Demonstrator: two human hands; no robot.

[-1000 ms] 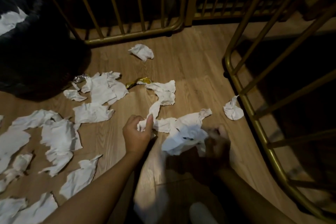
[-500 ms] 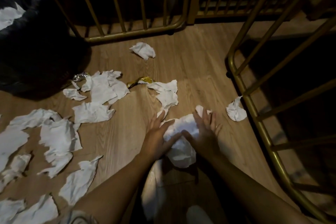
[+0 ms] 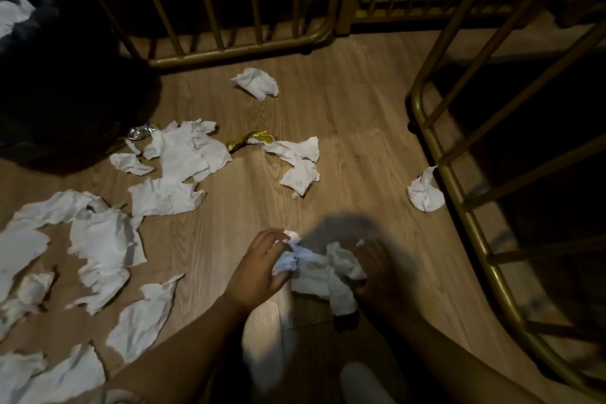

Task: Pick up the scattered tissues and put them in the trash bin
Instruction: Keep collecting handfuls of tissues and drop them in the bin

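Observation:
Both hands hold one bunch of white tissues [image 3: 314,272] low over the wooden floor [image 3: 354,128]. My left hand [image 3: 259,269] grips its left end; my right hand [image 3: 383,275], dark and blurred, grips its right side. Several more torn white tissues lie scattered: a large patch at the left [image 3: 101,243], a pile in the middle [image 3: 187,154], a pair [image 3: 298,164] ahead of my hands, one crumpled ball at the back [image 3: 257,83], one ball by the right rail [image 3: 423,193]. The black-bagged trash bin [image 3: 49,82] stands at the far left, with tissue [image 3: 11,15] inside.
Gold metal railings stand across the back [image 3: 249,49] and curve down the right side [image 3: 459,207]. A yellow wrapper [image 3: 251,141] and a silver foil scrap [image 3: 141,132] lie among the tissues. A pale blurred shape [image 3: 364,384] shows at the bottom edge.
My hands pressed together on the tissues near the floor, then lifted the gathered bunch slightly toward me. The strip that lay ahead of my hands is gone from the floor.

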